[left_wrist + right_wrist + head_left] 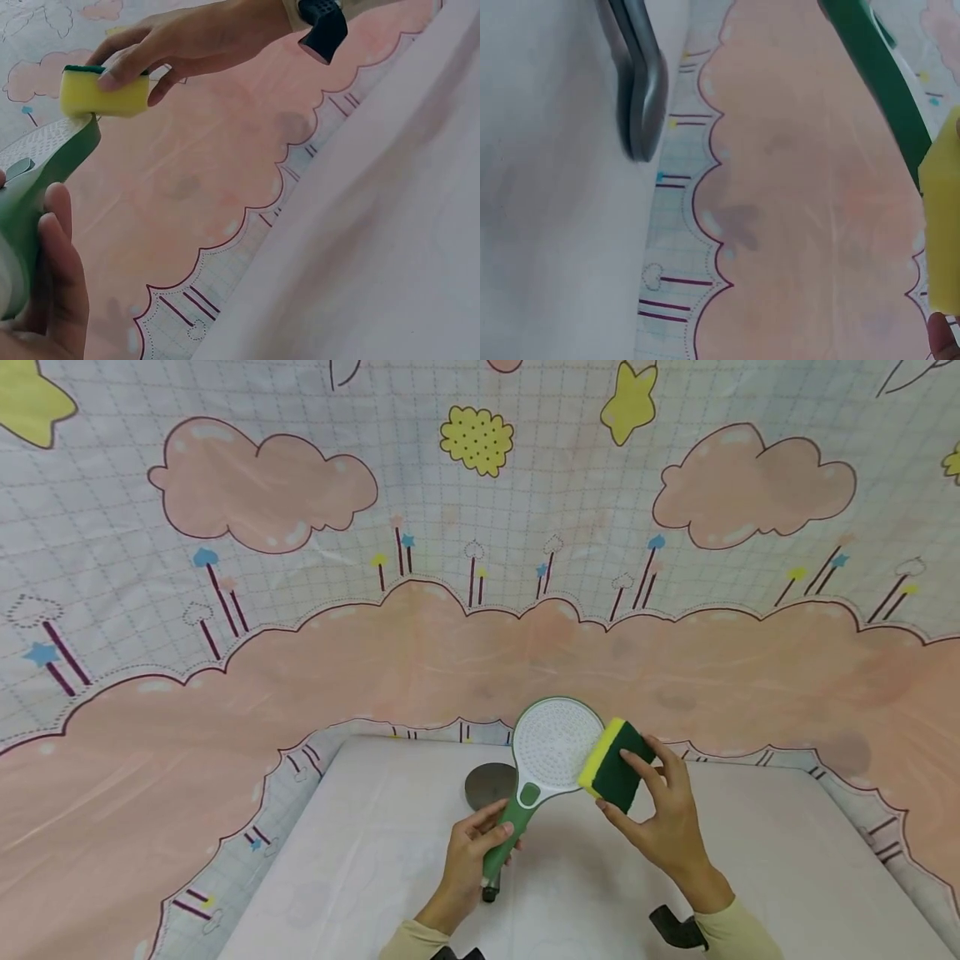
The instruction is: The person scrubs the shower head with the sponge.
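Note:
My left hand (467, 860) grips the green handle (504, 843) of a shower head (558, 742), thumb lying across its front. The white, dotted spray face tilts up toward the head camera. My right hand (671, 822) pinches a sponge (632, 777) between thumb and fingers. Dark green scouring material covers one side of it; the other is yellow. In the left wrist view the yellow side of the sponge (105, 91) meets the rim of the shower head (75, 146). Only a fingertip (941, 337) of the right hand shows in the right wrist view, below the sponge (941, 225).
Behind the shower head, a dark grey round object (489, 785) sits on the white table (360, 860), partly hidden. A grey, handle-like piece (641, 97) appears in the right wrist view. A printed cloth (420, 668) with clouds and stars hangs behind the table. Each wrist carries a black mount (677, 928).

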`<action>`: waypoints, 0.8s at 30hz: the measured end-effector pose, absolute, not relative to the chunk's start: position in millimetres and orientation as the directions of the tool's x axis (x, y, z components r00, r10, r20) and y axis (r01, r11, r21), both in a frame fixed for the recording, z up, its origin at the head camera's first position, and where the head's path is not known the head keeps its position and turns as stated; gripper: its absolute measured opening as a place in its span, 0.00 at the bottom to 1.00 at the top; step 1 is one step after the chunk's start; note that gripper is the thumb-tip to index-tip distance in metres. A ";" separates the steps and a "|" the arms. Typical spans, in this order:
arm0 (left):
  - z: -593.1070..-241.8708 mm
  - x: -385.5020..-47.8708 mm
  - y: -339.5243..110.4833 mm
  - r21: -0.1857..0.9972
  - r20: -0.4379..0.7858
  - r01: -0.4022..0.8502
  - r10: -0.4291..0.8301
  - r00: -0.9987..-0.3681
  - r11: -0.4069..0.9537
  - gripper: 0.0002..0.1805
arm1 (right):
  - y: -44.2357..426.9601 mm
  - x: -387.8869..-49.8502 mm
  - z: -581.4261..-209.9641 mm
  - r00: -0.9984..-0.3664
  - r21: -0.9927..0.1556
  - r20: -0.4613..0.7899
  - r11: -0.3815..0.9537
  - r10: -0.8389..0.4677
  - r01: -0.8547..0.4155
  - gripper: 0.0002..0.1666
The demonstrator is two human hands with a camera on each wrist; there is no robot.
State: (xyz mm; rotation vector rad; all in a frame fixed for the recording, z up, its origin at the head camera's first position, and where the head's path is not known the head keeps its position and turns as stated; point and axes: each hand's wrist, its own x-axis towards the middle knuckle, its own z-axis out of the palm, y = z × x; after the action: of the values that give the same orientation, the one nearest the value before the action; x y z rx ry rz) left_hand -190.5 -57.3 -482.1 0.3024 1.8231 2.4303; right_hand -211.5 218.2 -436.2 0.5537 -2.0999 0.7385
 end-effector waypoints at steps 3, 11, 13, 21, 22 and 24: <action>-480.1 -190.9 -56.5 0.958 0.111 0.058 0.176 -0.978 -0.281 0.27 | 214.9 -211.9 -437.4 -0.518 -0.261 0.842 0.727 -0.149 -0.635 0.45; -478.7 -193.3 -56.2 0.965 0.089 0.040 0.179 -0.980 -0.260 0.26 | 206.2 -213.0 -437.3 -0.441 -0.163 0.871 0.720 -0.217 -0.675 0.40; -478.7 -192.8 -55.8 0.966 0.090 0.042 0.180 -0.979 -0.255 0.26 | 205.8 -214.3 -435.4 -0.428 -0.150 0.877 0.722 -0.219 -0.676 0.39; -479.5 -186.7 -54.0 0.972 0.124 0.077 0.205 -0.971 -0.222 0.27 | 210.6 -219.1 -426.0 -0.487 -0.162 0.850 0.779 -0.202 -0.606 0.43; -479.4 -185.8 -53.5 0.973 0.124 0.078 0.209 -0.970 -0.218 0.27 | 211.0 -219.1 -425.5 -0.500 -0.167 0.842 0.784 -0.202 -0.598 0.43; -478.3 -183.8 -52.9 0.976 0.124 0.080 0.214 -0.969 -0.203 0.26 | 211.1 -219.3 -425.1 -0.514 -0.175 0.833 0.786 -0.202 -0.593 0.44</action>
State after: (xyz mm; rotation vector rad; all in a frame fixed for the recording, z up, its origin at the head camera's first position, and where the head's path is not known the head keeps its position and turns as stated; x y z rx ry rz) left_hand -183.8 -52.9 -478.3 0.3570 1.9258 2.3440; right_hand -219.3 211.1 -425.1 0.5894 -2.0946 0.5630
